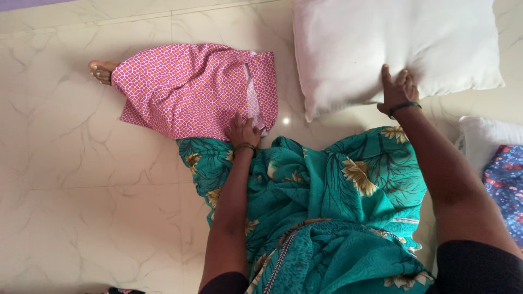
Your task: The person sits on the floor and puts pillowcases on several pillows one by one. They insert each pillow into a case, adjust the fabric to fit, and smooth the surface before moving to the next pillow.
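A pink patterned pillow cover (190, 90) lies flat on the pale marble floor (81, 174) in front of me. My left hand (242, 132) rests on its near edge, fingers curled onto the cloth. A bare white pillow (392, 43) lies at the upper right. On that pillow's near edge my right hand (397, 90) presses down, fingers spread. Both wrists carry a dark bangle. My lap is covered by a teal floral garment (327, 201).
My bare foot (102, 71) sticks out past the pink cover at the left. Another white pillow (485, 141) and a blue floral cloth (506, 185) lie at the right edge. A dark scrap of cloth (122, 291) shows at the bottom.
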